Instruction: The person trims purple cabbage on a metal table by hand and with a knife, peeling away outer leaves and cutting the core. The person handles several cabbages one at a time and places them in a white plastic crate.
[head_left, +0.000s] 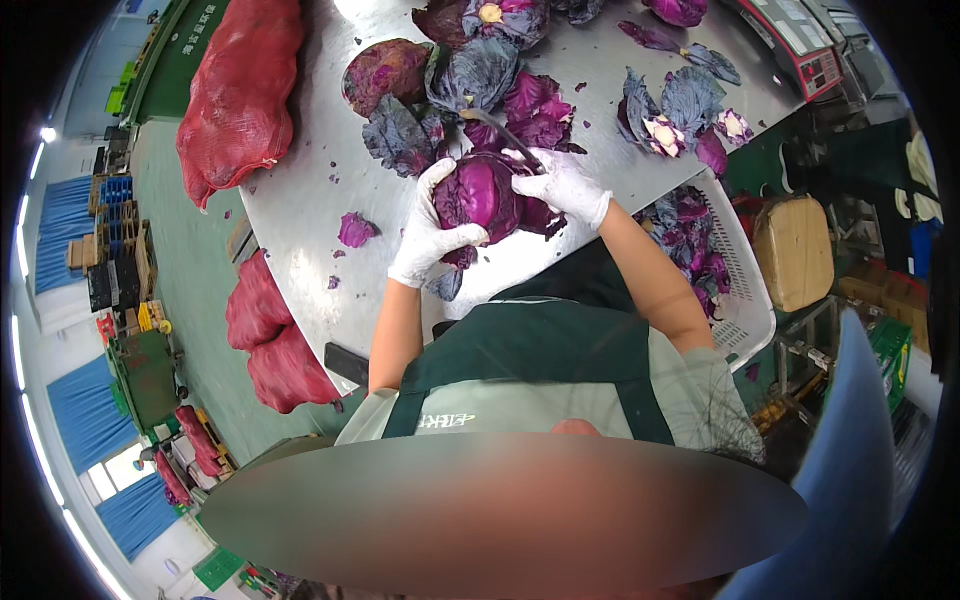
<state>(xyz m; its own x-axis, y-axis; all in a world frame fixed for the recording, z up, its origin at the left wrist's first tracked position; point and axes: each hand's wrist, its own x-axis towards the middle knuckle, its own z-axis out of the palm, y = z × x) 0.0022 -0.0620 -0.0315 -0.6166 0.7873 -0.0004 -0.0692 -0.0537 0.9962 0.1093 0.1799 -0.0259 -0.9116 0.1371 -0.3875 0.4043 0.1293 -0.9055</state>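
A red cabbage (477, 196) is between my white-gloved hands above a metal table (307, 247). My left hand (433, 229) grips its left side, thumb across the front. My right hand (559, 184) is at its right side, with a dark curved tool (510, 135), seemingly a knife, held in it; its tip points up and left. Loose purple leaves (536, 112) lie just beyond the cabbage and under my right hand. More cabbages (386, 75) and dark outer leaves (401, 135) are heaped behind. A small leaf piece (356, 229) lies to the left.
Red mesh sacks lie at the table's far left (244, 90) and on the floor (281, 337). A black phone-like object (346, 364) is at the near left corner. A white basket of leaves (757, 300) stands at right; a red-framed machine (817, 71) is far right. Cut stumps (664, 136) lie nearby.
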